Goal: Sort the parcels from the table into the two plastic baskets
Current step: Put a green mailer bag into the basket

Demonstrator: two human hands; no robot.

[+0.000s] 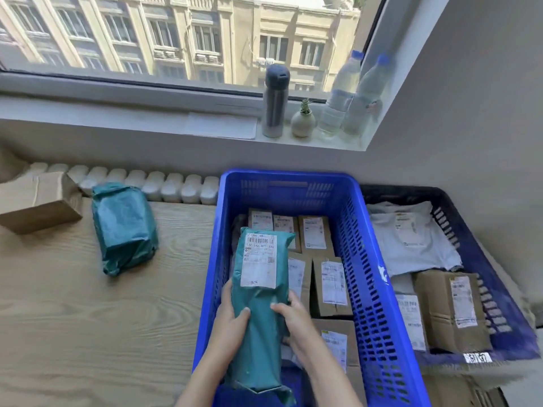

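Nearest the camera, the left hand (232, 318) and the right hand (293, 317) are both gripping the lower half of a long teal parcel (258, 304), thumbs curled over its front and fingers wrapping behind. The parcel is sitting over the near left part of the bright blue basket (364, 277), label side up and slanting away from the person. Its wrap is looking like thin crinkled plastic film, matte and creased, so it is probably soft outside, a little slick, and fairly light; holding it by both long sides near the middle seems the sensible grip, since the loose ends could fold.

Under and beyond it, inside the blue basket, brown cardboard boxes (332, 286) with white labels are lying packed side by side, stiff and square-edged. The basket's walls are rigid slotted plastic.

To the right, touching the blue one, a darker navy basket (458, 239) is holding pale soft mailers (411, 239) and a taped carton (449, 306).

On the pale wood-grain table (73, 318), toward its far left edge, a second teal parcel (123, 227), lumpy and folded, is lying beside a plain cardboard box (38, 201) at the far left corner; both are still waiting to be sorted.

Farther back, on the window sill, a metal flask (275, 101), a small round vase (303, 120) and two clear bottles (352, 95) are standing.
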